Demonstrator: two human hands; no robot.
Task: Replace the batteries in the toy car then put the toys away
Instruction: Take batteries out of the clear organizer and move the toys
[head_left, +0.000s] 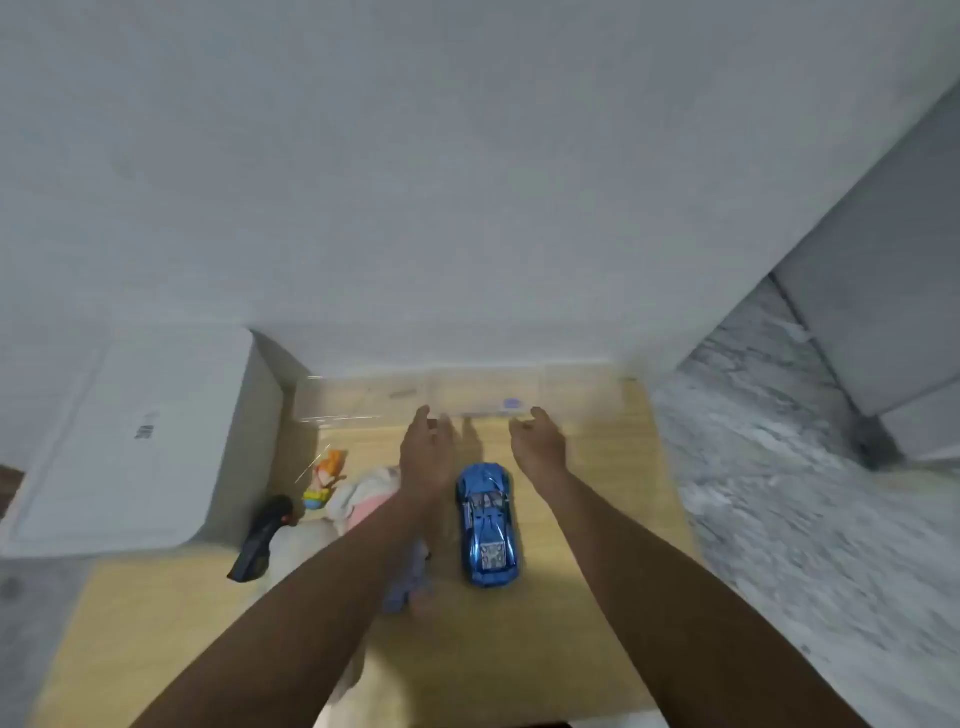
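Blue metallic toy car (487, 525) sits on the pale wooden tabletop (571, 597) between two outstretched forearms.
Left hand (427, 448) and right hand (537, 441), fingers relaxed and holding nothing, reach the clear plastic box (363, 400) against the wall.

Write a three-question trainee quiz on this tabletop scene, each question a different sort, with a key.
1. True or false: the shiny blue toy car lies between the two forearms.
2. Multiple choice: both hands reach toward A) the clear plastic storage box B) the black pistol-shaped remote controller C) the white cabinet.
3. Fill in: the left hand and right hand hold ____.

Key: 1 true; 2 A; 3 nothing.
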